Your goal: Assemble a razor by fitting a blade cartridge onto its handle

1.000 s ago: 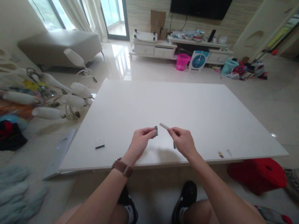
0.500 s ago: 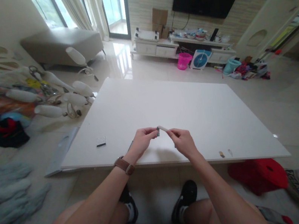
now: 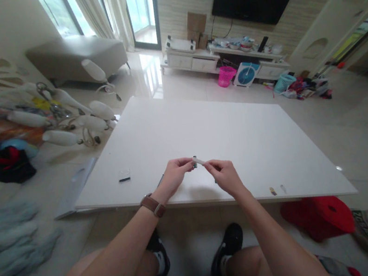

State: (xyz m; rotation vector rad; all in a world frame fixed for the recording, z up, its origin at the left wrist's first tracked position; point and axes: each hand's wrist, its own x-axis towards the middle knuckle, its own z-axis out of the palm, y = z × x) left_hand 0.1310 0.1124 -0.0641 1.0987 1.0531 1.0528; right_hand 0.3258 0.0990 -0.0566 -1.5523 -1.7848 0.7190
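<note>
Above the near part of a white tabletop (image 3: 221, 127), my left hand (image 3: 176, 173) pinches a small, dark greenish flat piece (image 3: 195, 164) between thumb and fingertips. My right hand (image 3: 224, 174) is closed round a slim pale stick (image 3: 199, 161), which slants up and left. Its far end meets or overlaps the small piece; I cannot tell if they touch. What kind of thing each is stays too small to make out. A brown-strapped watch (image 3: 153, 205) is on my left wrist.
A small clear-and-black item (image 3: 124, 175) lies at the table's left. Near the front right edge are a small gold-and-dark piece (image 3: 273, 191) and a clear piece (image 3: 283, 188). A lamp with several white shades (image 3: 91, 121) stands beyond the left edge; a red object (image 3: 319, 216) is below right.
The pale stick has shifted slightly left and down, its end now across the small piece. My right hand moved a little with it; my left hand stays nearly still.
</note>
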